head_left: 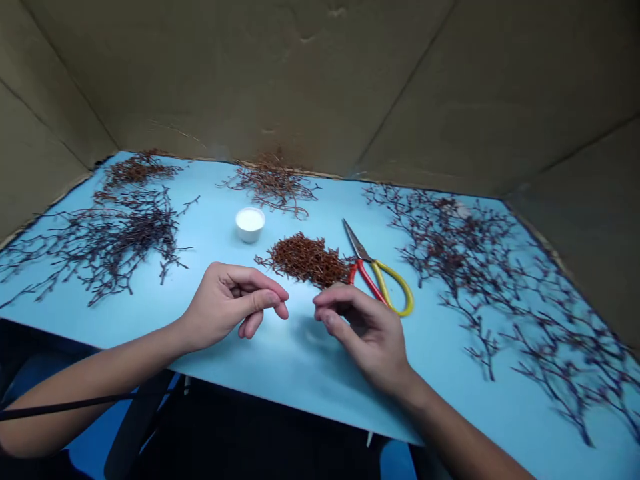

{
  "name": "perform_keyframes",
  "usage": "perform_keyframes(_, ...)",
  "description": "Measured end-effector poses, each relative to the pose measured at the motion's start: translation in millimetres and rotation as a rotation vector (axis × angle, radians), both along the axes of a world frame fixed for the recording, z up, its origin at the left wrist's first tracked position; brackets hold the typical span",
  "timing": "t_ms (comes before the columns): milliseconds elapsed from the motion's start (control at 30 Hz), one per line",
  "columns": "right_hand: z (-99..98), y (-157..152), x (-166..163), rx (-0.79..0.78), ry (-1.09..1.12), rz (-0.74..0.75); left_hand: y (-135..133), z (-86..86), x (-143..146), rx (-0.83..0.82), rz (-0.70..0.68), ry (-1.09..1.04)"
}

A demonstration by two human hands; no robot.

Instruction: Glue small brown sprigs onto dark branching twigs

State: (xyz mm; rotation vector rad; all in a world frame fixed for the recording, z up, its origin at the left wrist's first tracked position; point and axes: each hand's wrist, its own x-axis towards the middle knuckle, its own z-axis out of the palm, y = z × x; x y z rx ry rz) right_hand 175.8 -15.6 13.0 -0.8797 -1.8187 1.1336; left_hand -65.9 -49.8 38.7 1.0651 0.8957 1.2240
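Blue board covers the bench (310,380), and brown cardboard walls (240,73) rise behind it and along both sides. At the far left lies a wide heap of thin, dark, branching twigs (105,243), with a denser reddish-brown tangle (137,170) beyond it near the back edge. Next comes the person's left hand (227,307), held just above the board with its fingers curled inward and the thumb lying along them. This grip looks nearly together, though I cannot tell whether anything fine sits inside it. Farther back stand a small white cup (249,224) filled with something white and a looser brown tangle of twigs (273,183). Between the cup and the hands sits a compact pile of short reddish-brown sprigs (306,260), close to both hands but not touching either. The right hand (363,333) faces the left across a small gap, its grip also curled and nearly together, with nothing visible in it. Its fingers are just beside the scissors (373,273), which lie shut, with their steel blades pointing away and their red and yellow handles nearest the hand. Farther right, long dark branches (480,280) sprawl across the board.
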Motion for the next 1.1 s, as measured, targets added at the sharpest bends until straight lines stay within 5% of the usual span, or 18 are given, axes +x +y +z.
perform_keyframes(200, -2.8, -1.6, -0.1, 0.086, 0.147, 0.013, 15.8, -11.8, 21.5, -0.16, -0.179, -0.029)
perform_keyframes(500, -6.0, -3.7, -2.6, 0.102, 0.141, 0.041, 19.8, -33.5, 32.4, -0.29, -0.254, -0.04)
perform_keyframes(900, -9.6, -11.0, -1.5, 0.739, -0.527, -0.113, 10.3, -32.5, 38.0, 0.011, 0.015, 0.451)
perform_keyframes(1100, -8.8, -6.8, 1.5, 0.697, -0.519, -0.046, 9.2, -30.6, 36.9, 0.076, -0.012, 0.497)
